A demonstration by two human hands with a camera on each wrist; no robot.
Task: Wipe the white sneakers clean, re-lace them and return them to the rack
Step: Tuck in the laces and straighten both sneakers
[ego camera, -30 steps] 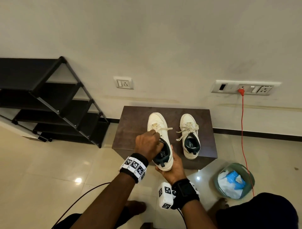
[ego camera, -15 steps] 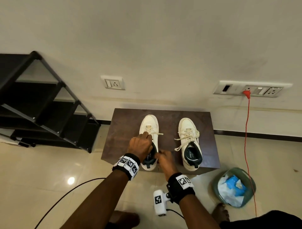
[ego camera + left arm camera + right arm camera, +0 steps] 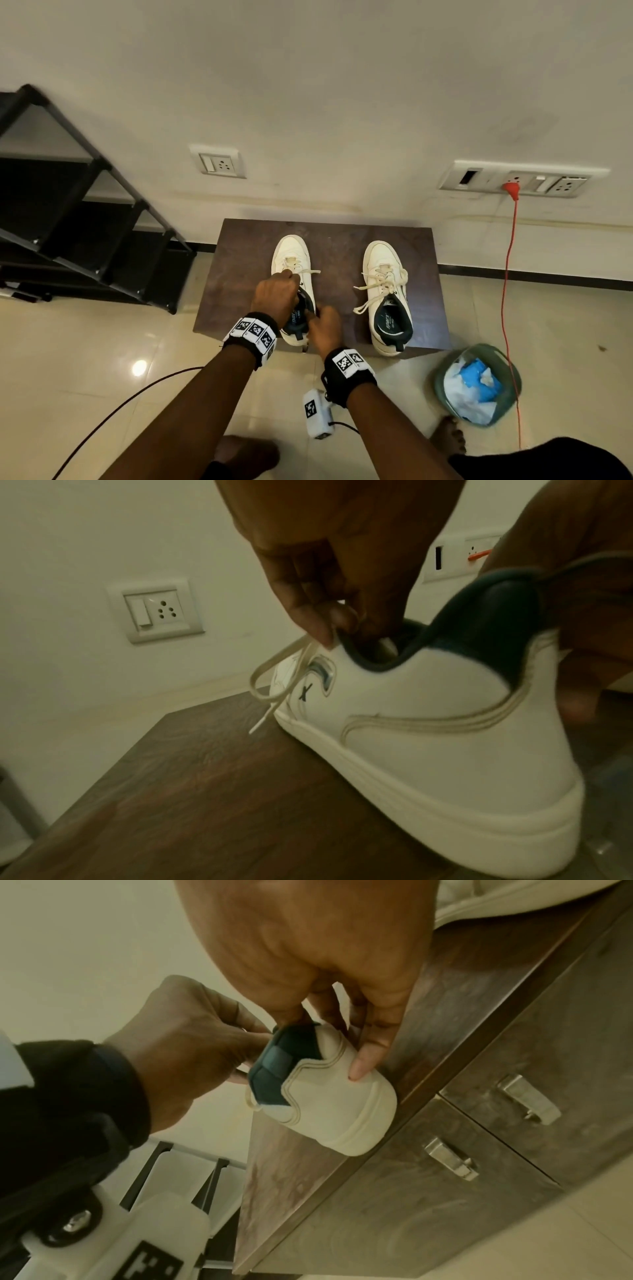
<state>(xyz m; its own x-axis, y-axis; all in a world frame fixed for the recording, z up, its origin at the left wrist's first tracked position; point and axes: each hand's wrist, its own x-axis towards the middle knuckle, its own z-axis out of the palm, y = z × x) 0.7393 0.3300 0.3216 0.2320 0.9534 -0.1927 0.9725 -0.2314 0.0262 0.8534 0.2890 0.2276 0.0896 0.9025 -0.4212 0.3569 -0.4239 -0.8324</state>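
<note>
Left hand [image 3: 275, 296] pinches the left sneaker [image 3: 294, 270] collar, right hand [image 3: 325, 329] grasps its heel; overhanging the surface [image 3: 239, 274] edge, it may tip off on release.

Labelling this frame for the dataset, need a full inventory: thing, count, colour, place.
sneakers: 2, white with dark lining; left sneaker under both hands, right sneaker beside it, both on the cabinet
lace: 1 loose, off-white, on the left sneaker
cabinet: 1, dark brown wood, against the wall; metal drawer handles show in the right wrist view
rack: 1, black, left of the cabinet
bin: 1, green, holds white and blue waste, on the floor at right
sockets: 2 plates, white, on the wall; small socket, long strip
cable: 1, red, plugged into the strip
left hand: fingers pinch the lace at the collar
right hand: holds the left sneaker's heel
</note>
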